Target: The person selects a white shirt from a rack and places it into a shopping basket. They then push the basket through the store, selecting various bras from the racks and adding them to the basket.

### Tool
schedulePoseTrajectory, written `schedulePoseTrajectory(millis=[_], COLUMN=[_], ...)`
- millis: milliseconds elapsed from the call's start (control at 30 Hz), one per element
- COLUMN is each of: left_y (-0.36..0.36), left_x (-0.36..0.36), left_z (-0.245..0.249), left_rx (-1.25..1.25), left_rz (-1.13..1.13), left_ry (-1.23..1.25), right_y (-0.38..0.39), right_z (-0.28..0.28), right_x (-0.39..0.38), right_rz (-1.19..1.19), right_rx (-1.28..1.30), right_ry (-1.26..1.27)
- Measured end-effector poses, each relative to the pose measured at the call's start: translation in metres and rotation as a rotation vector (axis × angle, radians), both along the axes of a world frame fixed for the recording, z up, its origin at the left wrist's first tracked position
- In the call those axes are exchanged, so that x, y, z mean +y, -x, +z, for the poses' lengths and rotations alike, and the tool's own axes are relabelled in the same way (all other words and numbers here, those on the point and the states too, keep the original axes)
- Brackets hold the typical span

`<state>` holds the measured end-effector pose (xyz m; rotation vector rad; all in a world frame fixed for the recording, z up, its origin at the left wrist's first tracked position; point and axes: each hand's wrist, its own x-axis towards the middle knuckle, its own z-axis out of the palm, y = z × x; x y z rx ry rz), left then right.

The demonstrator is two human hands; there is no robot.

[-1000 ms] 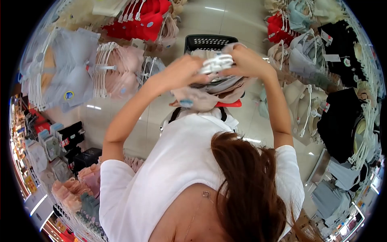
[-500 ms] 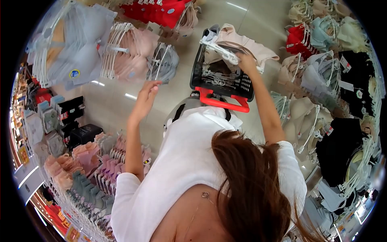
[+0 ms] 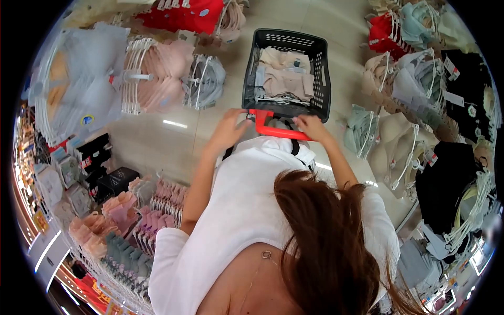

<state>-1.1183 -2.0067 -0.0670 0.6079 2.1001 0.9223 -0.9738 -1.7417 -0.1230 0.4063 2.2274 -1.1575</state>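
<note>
While left hand (image 3: 231, 128) and right hand (image 3: 311, 126) clasp the red handle (image 3: 275, 131), each grip curls.

Clothing shop, I'd say underwear section: racks of bras on white hangers (image 3: 137, 76) left and right, price tags (image 3: 451, 98), black shopping basket (image 3: 321, 79) with red handle (image 3: 273, 128), glossy tiled floor (image 3: 157, 142).

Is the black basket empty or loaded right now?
Loaded: beige garments on white hangers lie inside the basket, below its rim. Left hand and right hand grip its red handle.
</note>
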Motion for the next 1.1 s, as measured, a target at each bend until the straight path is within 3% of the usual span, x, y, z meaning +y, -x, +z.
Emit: schedulePoseTrajectory(millis=[67, 133, 200, 300, 567, 633, 733, 900, 1100], left_y=[-0.019, -0.044, -0.062, -0.058, -0.040, -0.033, -0.007, 0.048, 0.116], left_x=[0.029, 0.051, 0.066, 0.083, 0.088, 0.089, 0.104, 0.143, 0.193], left_z=[-0.019, -0.047, -0.066, -0.083, -0.092, -0.101, -0.093, -0.116, -0.134], left_rx=[0.060, 0.109, 0.219, 0.298, 0.345, 0.464, 0.524, 0.600, 0.576], left_rz=[-0.202, -0.310, -0.636, -0.783, -0.688, -0.636, -0.655, -0.611, -0.631], left_ry=[-0.037, -0.056, 0.012, -0.082, -0.204, -0.247, -0.194, -0.113, -0.102], right_y=[-0.028, -0.021, -0.021, -0.017, 0.008, 0.021, 0.038, 0.095, 0.155], right_z=[-0.013, -0.002, -0.003, 0.004, -0.001, -0.001, -0.014, -0.030, -0.047], right_x=[-0.013, -0.023, -0.029, -0.026, -0.007, 0.000, 0.010, 0.047, 0.092], right_rz=[0.004, -0.031, -0.092, -0.159, -0.152, -0.159, -0.153, -0.198, -0.219], right_rx=[0.137, 0.100, 0.088, 0.154, 0.098, 0.107, 0.154, 0.121, 0.173], right_ry=[-0.042, -0.348, -0.381, -0.432, -0.355, -0.316, -0.345, -0.267, -0.343])
